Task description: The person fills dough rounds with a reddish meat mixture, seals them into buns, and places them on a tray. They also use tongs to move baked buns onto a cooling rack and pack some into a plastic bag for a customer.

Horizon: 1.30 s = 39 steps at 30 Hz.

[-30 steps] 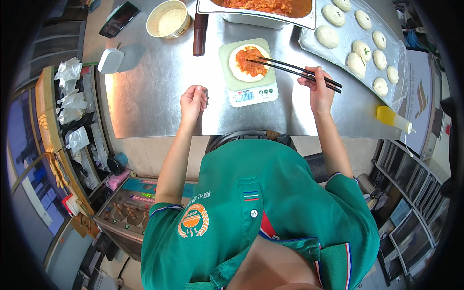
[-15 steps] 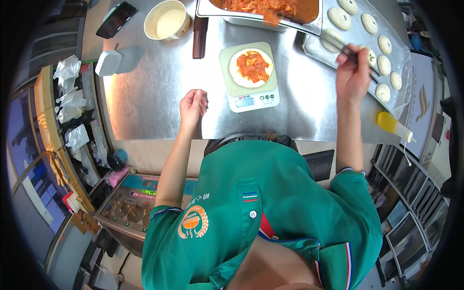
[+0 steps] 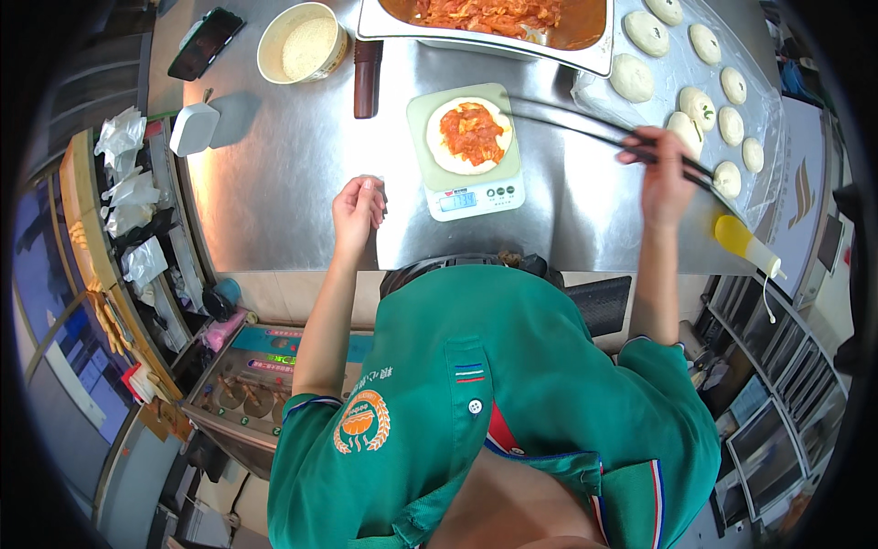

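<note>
My right hand (image 3: 665,183) grips a pair of dark chopsticks (image 3: 701,171), which point left with their tips beside the dough round. That pale dough round (image 3: 448,163) rests on a kitchen scale (image 3: 476,203) with a lit display. A heap of orange-red filling (image 3: 473,134) covers the dough's middle. Left of the scale, over the metal table, my left hand (image 3: 355,212) is loosely closed, thumb against curled fingers, with nothing visible in it. Beyond the scale stands a metal pan (image 3: 485,38) of the same-looking filling.
Several dough pieces (image 3: 633,79) lie on a plastic-covered tray (image 3: 672,87) at right, near a yellow squeeze bottle (image 3: 745,242). At the far left are a paper tub (image 3: 337,57) of pale crumbs, a brown rod-like handle (image 3: 366,82), a phone (image 3: 208,44) and a white box-shaped item (image 3: 194,128).
My right hand has swung the chopsticks from over the tray to the left, toward the scale. A dough piece on the tray is now uncovered. My left hand has stayed nearly in place.
</note>
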Motion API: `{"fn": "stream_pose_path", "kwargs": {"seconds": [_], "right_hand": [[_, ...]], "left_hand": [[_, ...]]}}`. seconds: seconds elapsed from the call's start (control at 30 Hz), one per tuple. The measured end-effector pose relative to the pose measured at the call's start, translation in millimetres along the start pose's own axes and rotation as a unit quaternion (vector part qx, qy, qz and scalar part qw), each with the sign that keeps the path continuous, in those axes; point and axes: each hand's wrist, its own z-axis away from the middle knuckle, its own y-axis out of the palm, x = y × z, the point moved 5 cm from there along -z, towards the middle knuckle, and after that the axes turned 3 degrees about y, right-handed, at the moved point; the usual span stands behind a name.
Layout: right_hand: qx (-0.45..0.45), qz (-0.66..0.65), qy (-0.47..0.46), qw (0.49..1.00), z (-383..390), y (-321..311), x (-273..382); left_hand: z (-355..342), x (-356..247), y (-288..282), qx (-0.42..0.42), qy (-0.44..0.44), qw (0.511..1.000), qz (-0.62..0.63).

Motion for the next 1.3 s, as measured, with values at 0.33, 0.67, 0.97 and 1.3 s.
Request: {"fn": "stream_pose_path", "kwargs": {"seconds": [0.33,0.67,0.97,1.3], "right_hand": [[0.094,0.048,-0.158,0.982,13,48,51],[0.068,0.473,-0.221,0.85,-114,111,13],[0.053,0.383,-0.085,0.918,10,107,-69],[0.081,0.209,0.039,0.974,-1,116,-104]], "left_hand": [[3,-6,0,-0.01,-0.012,1.0,0.02],[-20,-72,69,0.004,0.202,0.96,-0.195],[-42,-72,85,0.005,0.117,0.935,-0.335],[-37,-67,114,0.09,0.108,0.99,0.01]]}}
